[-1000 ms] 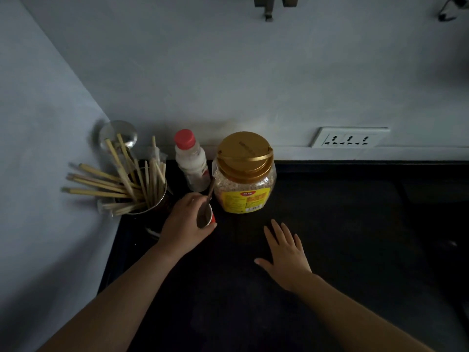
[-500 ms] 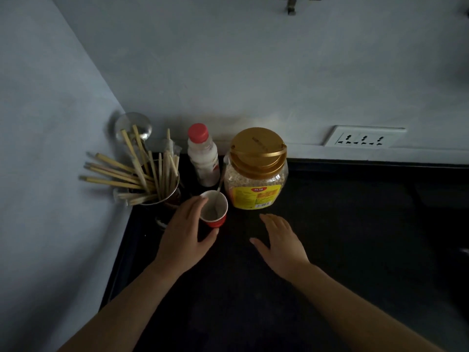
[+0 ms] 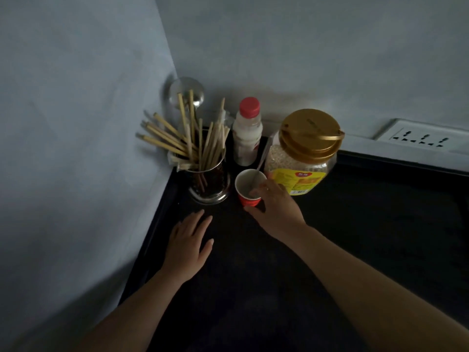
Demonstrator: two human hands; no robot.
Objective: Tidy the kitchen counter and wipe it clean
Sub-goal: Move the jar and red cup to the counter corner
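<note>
On jar (image 3: pixel 302 158) w/ gold lid: yellow label, text illegible.

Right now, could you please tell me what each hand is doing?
Left hand: open, flat over the counter, holding nothing.
Right hand: fingers at the red paper cup; whether it grips cannot be told.
</note>
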